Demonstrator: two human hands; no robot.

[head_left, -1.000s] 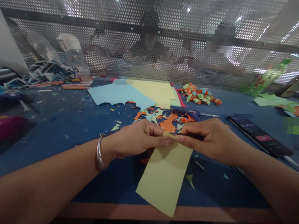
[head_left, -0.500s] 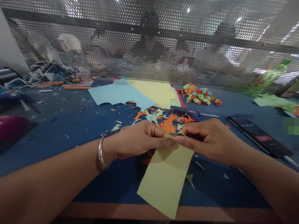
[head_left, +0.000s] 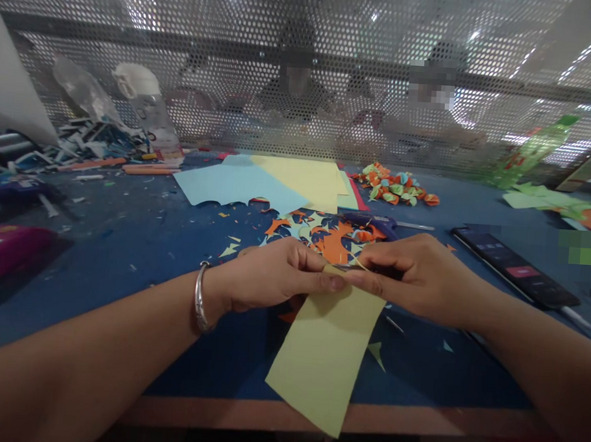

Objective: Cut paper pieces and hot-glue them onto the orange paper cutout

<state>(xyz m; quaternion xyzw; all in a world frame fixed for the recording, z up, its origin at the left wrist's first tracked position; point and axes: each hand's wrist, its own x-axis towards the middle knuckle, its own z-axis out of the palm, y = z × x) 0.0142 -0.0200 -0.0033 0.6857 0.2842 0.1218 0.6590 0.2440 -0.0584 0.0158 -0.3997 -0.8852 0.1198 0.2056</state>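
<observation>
My left hand, with a silver bangle at the wrist, pinches the top edge of a strip of yellow paper between thumb and fingers. My right hand is closed at the paper's top right corner, its thumb close to the left thumb. Between the two hands shows the thin metal blade of what look like small scissors, their handles hidden in my right fingers. A narrow yellow sliver curls up beside the blade. The paper's lower end hangs over the table's front edge.
Orange and green paper scraps lie just beyond my hands. Behind are blue sheets, yellow sheets and a pile of small curled paper pieces. A phone lies right; a bottle stands back left before a perforated metal screen.
The yellow paper has turned slightly, its lower end swinging a little left and down. Both hands keep almost the same place and grip.
</observation>
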